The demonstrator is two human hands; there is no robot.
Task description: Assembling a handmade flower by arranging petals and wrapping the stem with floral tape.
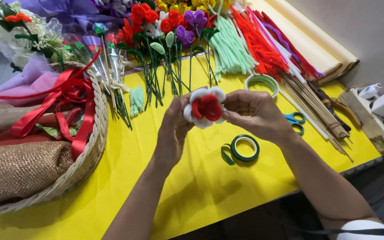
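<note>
Item: one red-and-white pipe-cleaner flower (205, 107), held up over the yellow table (192, 186) between my two hands. My left hand (173, 133) grips it from the left side, thumb and fingers pressed against the white outer petals. My right hand (256, 113) pinches its right edge, fingertips closed on the petals (the stem, if there is one, is hidden behind my palms).

Beneath the flower: a dark green roll of floral tape (244, 148), loose end trailing.
Beside my right hand: blue-handled scissors (295, 121), a pale green tape roll (262, 83), a bundle of wooden sticks (316, 111).
Far edge: finished flowers on green stems (165, 40), loose pipe cleaners (245, 44).
Left: a wicker basket (95, 133) with red ribbon (63, 98).
</note>
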